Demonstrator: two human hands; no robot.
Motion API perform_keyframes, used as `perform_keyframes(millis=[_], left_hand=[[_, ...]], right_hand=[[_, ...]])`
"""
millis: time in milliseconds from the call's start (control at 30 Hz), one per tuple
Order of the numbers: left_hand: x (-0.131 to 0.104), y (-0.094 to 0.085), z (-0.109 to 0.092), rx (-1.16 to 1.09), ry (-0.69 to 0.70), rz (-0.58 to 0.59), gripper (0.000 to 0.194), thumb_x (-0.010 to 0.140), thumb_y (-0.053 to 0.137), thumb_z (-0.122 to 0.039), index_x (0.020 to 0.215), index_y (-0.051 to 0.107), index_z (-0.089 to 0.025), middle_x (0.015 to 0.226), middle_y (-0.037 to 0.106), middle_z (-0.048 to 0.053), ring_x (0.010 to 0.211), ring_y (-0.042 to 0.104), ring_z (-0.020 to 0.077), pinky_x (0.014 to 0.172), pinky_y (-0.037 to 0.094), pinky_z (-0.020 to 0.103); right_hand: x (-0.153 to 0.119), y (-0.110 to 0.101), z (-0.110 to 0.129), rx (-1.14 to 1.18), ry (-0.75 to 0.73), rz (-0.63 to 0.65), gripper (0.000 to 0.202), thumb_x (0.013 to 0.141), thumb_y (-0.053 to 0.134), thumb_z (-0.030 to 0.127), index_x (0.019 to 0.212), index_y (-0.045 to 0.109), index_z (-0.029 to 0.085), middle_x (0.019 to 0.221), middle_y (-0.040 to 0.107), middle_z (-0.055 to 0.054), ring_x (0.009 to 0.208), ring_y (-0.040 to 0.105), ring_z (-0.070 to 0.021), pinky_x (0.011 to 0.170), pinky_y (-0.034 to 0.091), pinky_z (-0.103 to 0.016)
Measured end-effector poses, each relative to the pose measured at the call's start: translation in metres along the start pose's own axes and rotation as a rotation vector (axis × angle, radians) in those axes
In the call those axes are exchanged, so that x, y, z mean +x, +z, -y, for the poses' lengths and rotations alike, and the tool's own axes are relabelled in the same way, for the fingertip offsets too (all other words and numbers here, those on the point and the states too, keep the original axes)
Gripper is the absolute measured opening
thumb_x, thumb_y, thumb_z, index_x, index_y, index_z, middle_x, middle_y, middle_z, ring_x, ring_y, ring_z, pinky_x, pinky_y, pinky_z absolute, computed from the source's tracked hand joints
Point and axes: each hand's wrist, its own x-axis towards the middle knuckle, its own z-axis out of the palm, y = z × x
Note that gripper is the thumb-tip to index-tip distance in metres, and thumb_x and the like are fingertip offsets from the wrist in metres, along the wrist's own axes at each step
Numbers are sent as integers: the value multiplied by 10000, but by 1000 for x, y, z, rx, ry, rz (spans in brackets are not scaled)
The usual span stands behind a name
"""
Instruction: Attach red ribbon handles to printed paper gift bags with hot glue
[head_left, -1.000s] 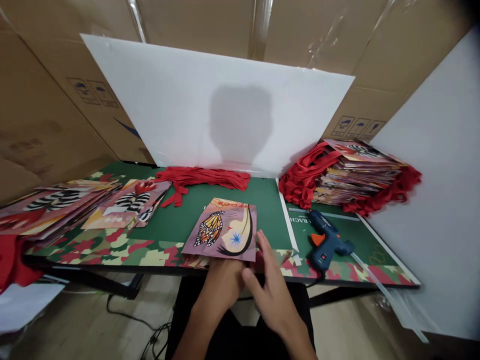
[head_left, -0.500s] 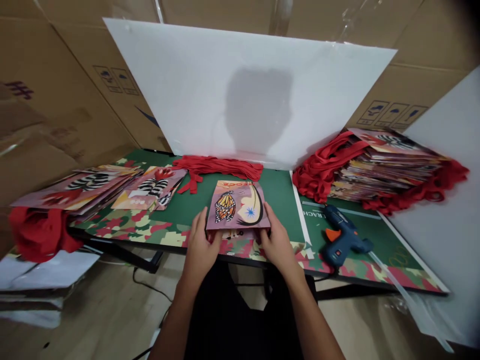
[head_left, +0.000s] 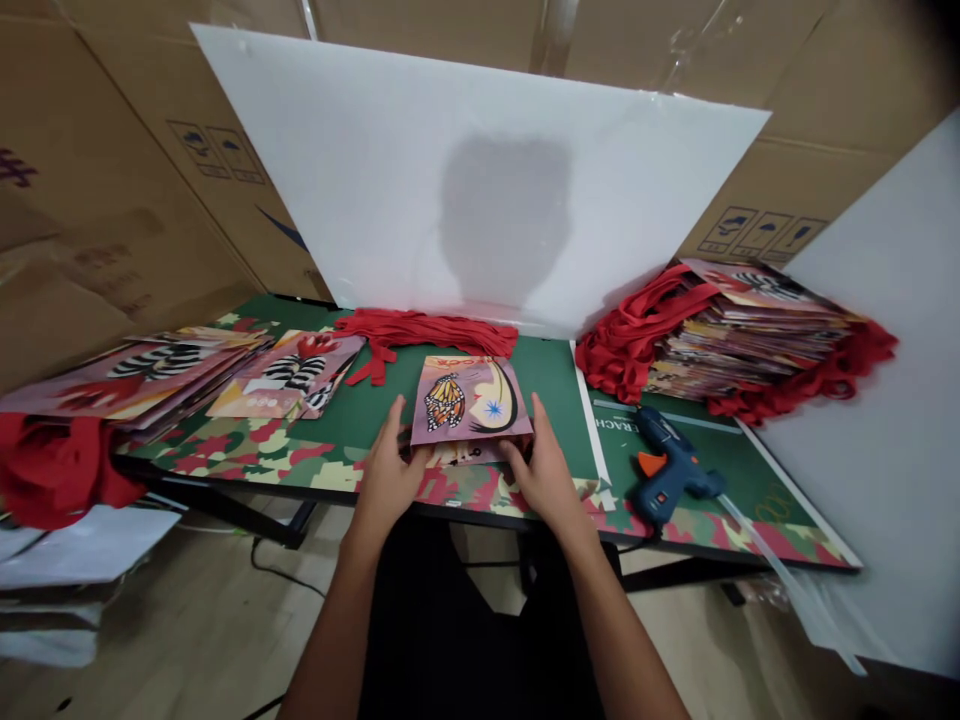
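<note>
Clock set on the printed bag (head_left: 480, 400), twelve straight away from me. Bag lies flattish near the front of the green tabletop (head_left: 551, 385), over the camouflage edging (head_left: 480, 490). Butterfly at its nine, star-eyed pale shape at its three. Near edge parted at six: upper panel lifted a little, lower panel showing beneath.

My left hand (head_left: 390, 475) has the bag's eight o'clock corner, fingers along the side, thumb at the parted edge. My right hand (head_left: 547, 480) has the four o'clock corner in much the same way. Both half-curled, gripping the bag between thumb and fingers; how hard, cannot tell.

Around: heap of red straps (head_left: 435, 332) at eleven, strands lying lengthwise, a short end trailing toward me. Loose printed pieces (head_left: 292, 378) toward ten, striped design up. Larger printed pile (head_left: 135, 378) at nine, beyond them; red loops (head_left: 64, 470) hang off the table edge below it. Between two and three, a tall stack of bags (head_left: 742, 345) with red straps bunched at both sides. Toward four, blue glue gun (head_left: 667, 470) on its side, orange trigger facing me; long clear stick (head_left: 780, 570) runs from its rear past the edge. White board (head_left: 360, 180) leans at twelve, head-shaped shadow on it.
</note>
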Motion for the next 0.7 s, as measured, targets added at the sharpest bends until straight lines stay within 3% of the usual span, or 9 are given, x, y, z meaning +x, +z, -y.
perform_keyframes(millis=[33,100,200,267,367,467,600,700], left_hand=[[-3,-2,3,-41,7,10,831,968,703,-397,1699,347,-222,1644,538,193,1384,668,332,1073,628,477],[-11,-7,5,-108,30,3,848,962,738,-462,1688,355,-248,1645,522,186,1364,671,313,1029,648,445],[-17,-8,1,-99,93,-78,697,984,715,-422,1614,459,-267,1585,555,163,1296,683,284,980,659,418],[-16,-5,-5,-46,145,-102,648,992,687,-370,1593,479,-250,1540,569,169,1265,686,280,971,658,420],[-9,-1,-14,22,198,-64,644,995,610,-256,1619,450,-247,1554,544,170,1355,645,292,1092,608,462],[-4,-2,-17,41,223,-36,652,978,525,-147,1617,469,-264,1582,529,147,1463,569,291,1197,535,480],[-2,-10,-16,61,246,-18,681,957,505,-95,1615,496,-271,1605,513,132,1493,534,291,1256,473,498],[6,-18,-20,145,342,34,748,885,493,-27,1582,558,-292,1656,465,110,1507,497,301,1255,460,525]], right_hand=[[-8,-2,5,-40,-12,-51,731,1075,592,345,1695,296,96,1721,393,-253,1611,391,-334,1283,405,-552],[-26,-5,16,-126,-56,-124,501,1109,529,330,1552,472,104,1552,568,-264,1495,527,-329,1219,467,-543],[-40,-2,32,-183,-158,2,268,1121,434,244,1245,667,193,1187,754,-152,1163,712,-262,1058,572,-425],[-33,5,40,-205,-198,145,259,1095,494,216,1267,688,205,1220,767,-122,1150,718,-252,1044,579,-390],[-8,16,45,-309,-185,287,335,1063,579,203,1378,665,126,1345,736,-185,1235,693,-332,1090,558,-474],[15,19,47,-428,-180,399,288,1053,615,191,1312,713,110,1270,772,-205,1189,719,-379,1091,545,-520],[29,15,50,-554,-194,517,308,1042,591,122,1318,729,115,1218,792,-217,1087,775,-360,1004,590,-451],[33,14,53,-601,-232,591,354,1016,561,58,1328,725,97,1252,782,-234,1084,786,-334,986,597,-398]])
